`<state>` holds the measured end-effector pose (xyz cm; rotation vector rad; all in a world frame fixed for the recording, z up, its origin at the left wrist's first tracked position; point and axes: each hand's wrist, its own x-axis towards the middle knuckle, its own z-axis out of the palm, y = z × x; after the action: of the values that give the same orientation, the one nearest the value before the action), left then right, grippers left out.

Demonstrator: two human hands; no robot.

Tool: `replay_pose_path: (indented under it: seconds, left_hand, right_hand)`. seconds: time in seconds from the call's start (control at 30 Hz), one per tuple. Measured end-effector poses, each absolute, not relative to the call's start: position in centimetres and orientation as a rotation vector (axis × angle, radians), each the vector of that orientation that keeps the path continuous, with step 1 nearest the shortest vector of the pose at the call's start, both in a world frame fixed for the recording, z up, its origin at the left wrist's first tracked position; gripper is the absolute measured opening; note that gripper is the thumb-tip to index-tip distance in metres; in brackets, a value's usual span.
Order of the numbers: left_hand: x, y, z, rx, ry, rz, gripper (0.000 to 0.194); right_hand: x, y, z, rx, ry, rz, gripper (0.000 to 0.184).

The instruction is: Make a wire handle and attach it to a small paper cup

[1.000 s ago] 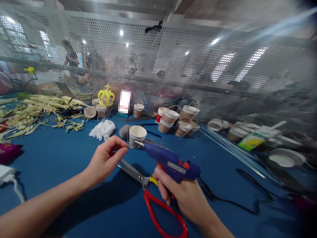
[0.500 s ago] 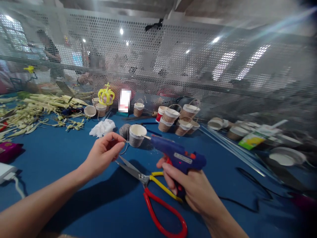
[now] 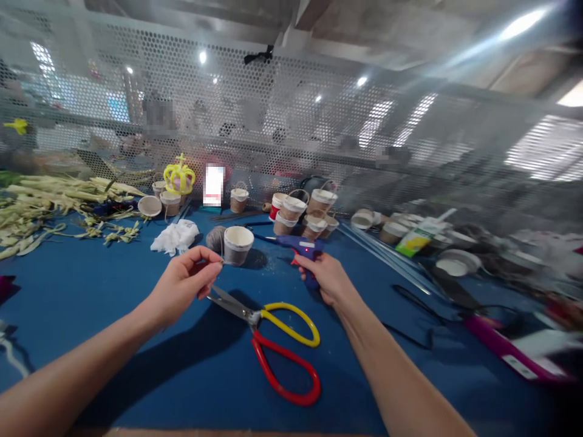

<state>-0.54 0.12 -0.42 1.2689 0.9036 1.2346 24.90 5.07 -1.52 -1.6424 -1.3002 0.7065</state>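
a glue gun (image 3: 303, 245) in hand, a grey cup (image 3: 237, 247) near its nozzle

in the head view, the right hand (image 3: 331, 278), right of the centre of the frame, has its fingers wrapped around the glue gun. this tool has a dark blue body, a pale label, a small red light and a red trigger; its thin nozzle points to the left, apart from the grey cup. the cup stands upright near the centre, with a whitish rim and a pale inside. the left hand (image 3: 182, 286), left of the centre, has thumb and forefinger pinched narrow on a thin grey cord (image 3: 223, 247). a yarn ball (image 3: 214, 238) lies just beside the cup. lower in the frame, scissors (image 3: 250, 316) with yellow and red handles rest on the blue table (image 3: 182, 382).
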Motion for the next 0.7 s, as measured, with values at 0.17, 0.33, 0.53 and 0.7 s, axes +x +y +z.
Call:
replay_pose_path:
  seconds: [0.17, 0.33, 0.53, 0.7]
  left_hand:
    - [-0.6, 0.0, -0.4, 1.295, 0.9, 1.231, 0.021]
    - [-0.7, -0.1, -0.4, 1.312, 0.879, 1.203, 0.02]
    - [-0.5, -0.1, -0.6, 1.303, 0.872, 1.167, 0.02]
    - [-0.3, -0.6, -0.6, 1.291, 0.851, 1.128, 0.019]
  right_hand:
    - [25.1, 6.3, -1.8, -1.99, -1.444, 0.546, 0.022]
    - [25.5, 7.1, -2.4, -2.202, -1.561, 0.357, 0.026]
    - [24.0, 5.1, -1.2, -2.142, -1.688, 0.128, 0.016]
    - [20.7, 1.7, 2.1, -1.699, -2.005, 0.406, 0.024]
